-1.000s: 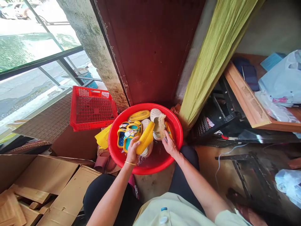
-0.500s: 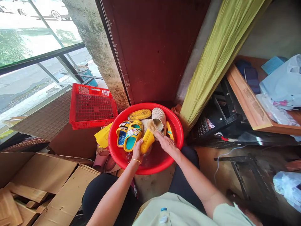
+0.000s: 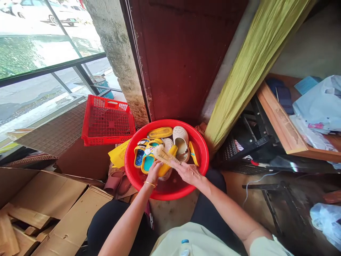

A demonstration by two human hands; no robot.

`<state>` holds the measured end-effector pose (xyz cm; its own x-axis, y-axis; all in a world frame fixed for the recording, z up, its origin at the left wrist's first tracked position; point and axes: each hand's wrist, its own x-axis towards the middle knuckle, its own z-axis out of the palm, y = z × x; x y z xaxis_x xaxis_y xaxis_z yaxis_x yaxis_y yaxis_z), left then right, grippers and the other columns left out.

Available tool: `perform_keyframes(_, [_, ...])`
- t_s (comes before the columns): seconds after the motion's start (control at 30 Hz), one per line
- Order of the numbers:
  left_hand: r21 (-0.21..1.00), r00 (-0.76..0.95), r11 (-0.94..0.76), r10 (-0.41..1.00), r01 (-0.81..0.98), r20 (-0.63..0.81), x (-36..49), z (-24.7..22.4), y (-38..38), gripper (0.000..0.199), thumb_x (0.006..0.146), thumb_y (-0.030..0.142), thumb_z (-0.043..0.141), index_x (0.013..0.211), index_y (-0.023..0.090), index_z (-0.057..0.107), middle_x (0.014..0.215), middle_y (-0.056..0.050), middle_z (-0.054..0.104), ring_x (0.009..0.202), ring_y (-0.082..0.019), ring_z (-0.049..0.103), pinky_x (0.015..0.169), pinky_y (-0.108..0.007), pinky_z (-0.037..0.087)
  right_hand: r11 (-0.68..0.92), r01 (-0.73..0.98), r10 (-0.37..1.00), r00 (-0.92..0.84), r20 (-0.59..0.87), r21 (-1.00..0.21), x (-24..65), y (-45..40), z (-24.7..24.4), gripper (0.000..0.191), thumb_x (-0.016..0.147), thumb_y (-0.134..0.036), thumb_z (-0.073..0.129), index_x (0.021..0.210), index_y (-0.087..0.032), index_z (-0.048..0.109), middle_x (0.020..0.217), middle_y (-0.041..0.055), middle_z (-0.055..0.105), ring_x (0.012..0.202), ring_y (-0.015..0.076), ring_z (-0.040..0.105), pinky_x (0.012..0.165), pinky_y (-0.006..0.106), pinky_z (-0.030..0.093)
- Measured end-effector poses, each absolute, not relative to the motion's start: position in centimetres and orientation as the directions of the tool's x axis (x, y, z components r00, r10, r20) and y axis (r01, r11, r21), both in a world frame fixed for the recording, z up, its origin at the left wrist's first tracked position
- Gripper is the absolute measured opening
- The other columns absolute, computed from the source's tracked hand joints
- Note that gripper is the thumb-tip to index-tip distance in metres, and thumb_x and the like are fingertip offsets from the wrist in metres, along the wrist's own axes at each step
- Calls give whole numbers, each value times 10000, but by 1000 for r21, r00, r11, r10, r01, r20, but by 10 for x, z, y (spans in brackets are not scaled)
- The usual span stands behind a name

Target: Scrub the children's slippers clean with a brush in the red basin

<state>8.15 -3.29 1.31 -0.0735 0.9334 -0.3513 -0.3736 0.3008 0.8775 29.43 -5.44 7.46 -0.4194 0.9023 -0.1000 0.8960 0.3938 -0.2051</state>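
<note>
Over a red basin [image 3: 170, 196] of water, my left hand [image 3: 153, 173] is closed around a yellow slipper [image 3: 164, 170], seen edge-on. In my right hand [image 3: 188, 173] is a pale scrub brush [image 3: 162, 153], lying across the slipper with its head near the left hand. Left of them sit yellow slides with cartoon decoration and a teal insole [image 3: 148, 163]. Behind, a yellow sole [image 3: 160, 132] faces up beside a cream clog [image 3: 180, 137]. Another yellow slipper [image 3: 194, 154] leans at the basin's right wall. A pale shoe is partly hidden beneath the brush.
A red plastic crate [image 3: 109, 122] stands left of the basin on cardboard. Pink shoes [image 3: 114, 183] lie below it, near an open cardboard box [image 3: 66, 213]. A dark red door [image 3: 181, 64] is behind, and a yellow-green curtain [image 3: 239, 78] hangs to the right.
The brush has swung from the slipper's far end to its left, across it near my left hand. My right hand has shifted slightly. The view has tilted a little.
</note>
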Motion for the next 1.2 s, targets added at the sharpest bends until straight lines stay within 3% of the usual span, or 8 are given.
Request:
perform_keyframes(0.23, [984, -74, 39, 997, 174, -27, 76, 2, -43, 737, 722, 472, 802, 1348, 168, 560, 1337, -159, 633, 1271, -349, 594, 1079, -502, 465, 138, 953, 978, -174, -117, -270, 316, -22, 67, 546, 1074, -295, 345, 1618, -319, 383, 1183, 116, 760, 1030, 262, 733, 894, 378, 570])
perform_keyframes(0.37, [930, -7, -120, 991, 347, 131, 74, 6, -51, 872, 781, 505, 767, 1507, 201, 391, 1405, -167, 582, 1306, -353, 574, 1091, -544, 461, 244, 920, 957, -279, -77, -305, 312, -40, 67, 560, 1074, -343, 375, 1633, -329, 344, 1204, 99, 757, 1033, 255, 732, 881, 345, 574])
perform_keyframes(0.47, [839, 53, -310, 945, 447, 321, 74, 12, -55, 911, 809, 490, 752, 1560, 225, 309, 1458, -175, 538, 1343, -356, 544, 1110, -559, 454, 311, 910, 932, -349, -100, -275, 315, -54, 70, 580, 1057, -367, 438, 1627, -382, 332, 1178, 72, 767, 968, 238, 745, 847, 317, 575])
perform_keyframes(0.63, [560, 230, -543, 814, 626, 533, 74, 26, -53, 916, 812, 421, 750, 1581, 204, 303, 1498, -198, 481, 1390, -376, 488, 1154, -565, 421, 189, 931, 970, -226, -88, -313, 342, -41, 67, 537, 1075, -340, 377, 1612, -331, 386, 1239, 61, 763, 1028, 221, 745, 884, 311, 574])
perform_keyframes(0.8, [526, 230, -505, 834, 685, 502, 69, 27, -41, 960, 854, 451, 715, 1624, 187, 207, 1537, -220, 441, 1433, -380, 446, 1172, -572, 402, 214, 900, 967, -249, -46, -381, 320, -39, 55, 564, 1066, -323, 382, 1629, -293, 355, 1326, 78, 726, 1117, 210, 723, 956, 307, 553])
perform_keyframes(0.97, [609, 163, -360, 920, 707, 356, 65, 15, -51, 1090, 830, 589, 724, 1639, 171, 126, 1580, -250, 395, 1486, -397, 388, 1147, -581, 420, 134, 938, 961, -202, -190, -318, 297, -35, 51, 596, 1059, -311, 376, 1649, -318, 293, 1299, 101, 736, 1053, 235, 748, 907, 332, 562])
perform_keyframes(1.1, [673, 28, -85, 995, 734, 95, 60, 10, -68, 989, 780, 610, 760, 1565, 192, 329, 1491, -238, 508, 1363, -400, 545, 1049, -537, 497, 111, 945, 955, -187, -230, -306, 300, -29, 47, 591, 1069, -318, 371, 1653, -297, 284, 1311, 123, 728, 1050, 238, 747, 913, 345, 557])
perform_keyframes(1.2, [735, -10, 141, 984, 664, -180, 53, 11, -68, 793, 717, 626, 807, 1315, 170, 555, 1255, -233, 673, 1166, -412, 678, 915, -490, 556, 104, 948, 958, -177, -226, -302, 299, -29, 44, 589, 1075, -310, 364, 1656, -279, 275, 1266, 126, 748, 1066, 242, 744, 919, 346, 555])
